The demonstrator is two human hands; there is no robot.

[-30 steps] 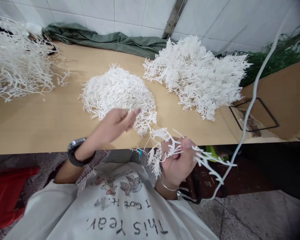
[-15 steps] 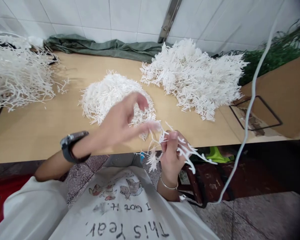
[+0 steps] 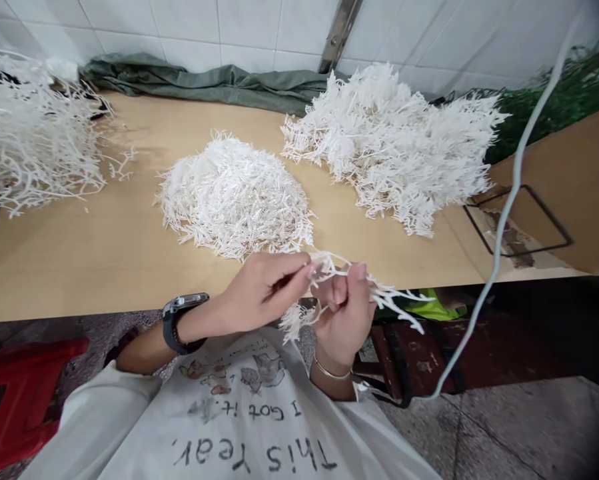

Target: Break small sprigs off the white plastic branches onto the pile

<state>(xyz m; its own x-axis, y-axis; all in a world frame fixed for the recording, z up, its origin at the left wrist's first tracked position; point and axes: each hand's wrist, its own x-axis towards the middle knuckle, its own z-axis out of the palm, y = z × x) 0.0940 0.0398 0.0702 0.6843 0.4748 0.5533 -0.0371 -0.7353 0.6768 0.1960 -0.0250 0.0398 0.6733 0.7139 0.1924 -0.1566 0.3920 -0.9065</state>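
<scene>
Left hand (image 3: 262, 293) and right hand (image 3: 342, 317) both pinch this white branching sprig (image 3: 386, 293) in their fingertips. Feels light, stiff and pretty snappable, so I'd grab the thickest stem.

A white sprig heap (image 3: 234, 197) stands just beyond the hands (image 3: 264, 290) (image 3: 342, 313).

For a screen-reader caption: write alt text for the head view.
A left hand and a right hand pinch a thin white branching sprig near the edge of a tan tabletop, where heaped piles of similar white sprigs lie beyond.
</scene>
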